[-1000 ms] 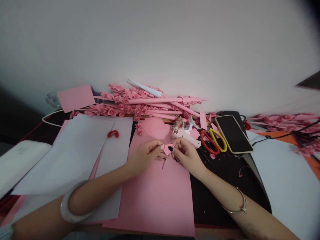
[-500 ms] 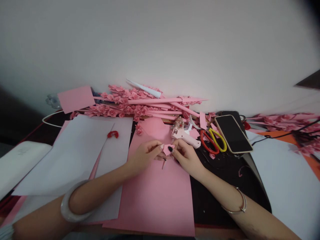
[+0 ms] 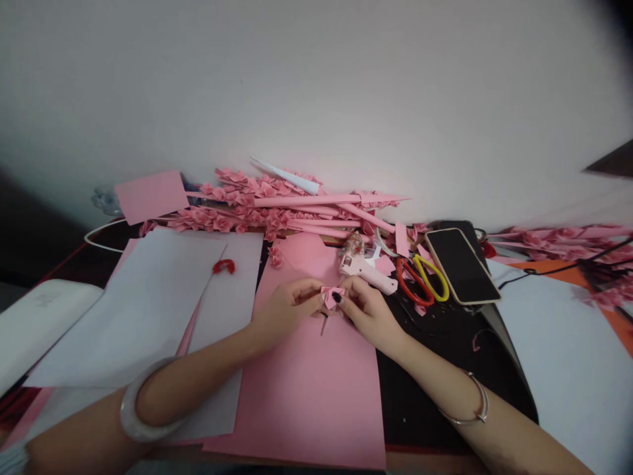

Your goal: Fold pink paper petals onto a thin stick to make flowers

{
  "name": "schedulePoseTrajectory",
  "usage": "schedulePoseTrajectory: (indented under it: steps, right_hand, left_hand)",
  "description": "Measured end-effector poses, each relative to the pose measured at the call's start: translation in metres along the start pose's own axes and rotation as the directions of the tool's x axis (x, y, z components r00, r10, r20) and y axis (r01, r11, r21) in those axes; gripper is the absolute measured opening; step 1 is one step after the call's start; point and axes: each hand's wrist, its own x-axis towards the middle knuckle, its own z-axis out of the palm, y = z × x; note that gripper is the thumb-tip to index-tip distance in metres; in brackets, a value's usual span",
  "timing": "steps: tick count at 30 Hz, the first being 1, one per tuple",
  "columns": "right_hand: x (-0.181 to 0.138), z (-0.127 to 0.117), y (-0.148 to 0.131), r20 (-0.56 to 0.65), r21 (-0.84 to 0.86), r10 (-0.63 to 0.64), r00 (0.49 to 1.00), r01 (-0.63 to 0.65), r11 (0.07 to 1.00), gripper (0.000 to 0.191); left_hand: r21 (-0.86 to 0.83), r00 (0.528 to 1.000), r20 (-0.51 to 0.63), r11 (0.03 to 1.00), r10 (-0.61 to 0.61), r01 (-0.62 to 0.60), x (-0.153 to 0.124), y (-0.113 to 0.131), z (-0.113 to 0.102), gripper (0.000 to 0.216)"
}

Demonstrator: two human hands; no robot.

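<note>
A small folded pink paper flower (image 3: 330,299) is pinched between both hands above a large pink paper sheet (image 3: 306,389). From the left, my left hand (image 3: 291,307) grips its edge with thumb and fingers. My right hand (image 3: 366,305) closes on the other side, a dark-nailed thumb lying over the paper. Just beneath the fingers, a thin pointed piece (image 3: 324,324) shows against the sheet; its other end is hidden. A pink glue gun (image 3: 366,269) lies right behind my right hand.
Scissors with red and yellow handles (image 3: 428,280) and a phone (image 3: 462,265) lie to the right. Pink paper flower stems (image 3: 257,204) are heaped along the wall. White sheets (image 3: 133,303) with a red clip-like item (image 3: 223,266) cover the left; more white paper (image 3: 564,349) lies right.
The pink paper between my fingers has changed from a flatter piece to a more folded, flower-like shape. Both hands stay in nearly the same place.
</note>
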Motion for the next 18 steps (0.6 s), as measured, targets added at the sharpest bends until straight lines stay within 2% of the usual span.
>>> schedulePoseTrajectory:
  steps: [6, 11, 18]
  right_hand:
    - [-0.001, -0.001, 0.000, 0.053, -0.086, -0.017, 0.998, 0.021, 0.996, 0.015]
    - [-0.002, 0.000, -0.005, 0.103, -0.092, -0.044, 0.994, 0.054, 0.994, 0.023]
    - [-0.002, -0.002, -0.013, 0.172, -0.101, -0.109, 0.979, 0.127, 0.987, 0.030]
  left_hand:
    - [0.004, 0.998, 0.052, 0.999, 0.036, -0.036, -0.003, 0.001, 0.002, 0.014]
    - [0.047, 0.992, 0.123, 0.998, 0.028, -0.034, -0.004, 0.002, 0.001, 0.018]
    - [0.059, 0.988, 0.151, 0.997, 0.031, -0.040, -0.004, -0.003, 0.003, 0.021]
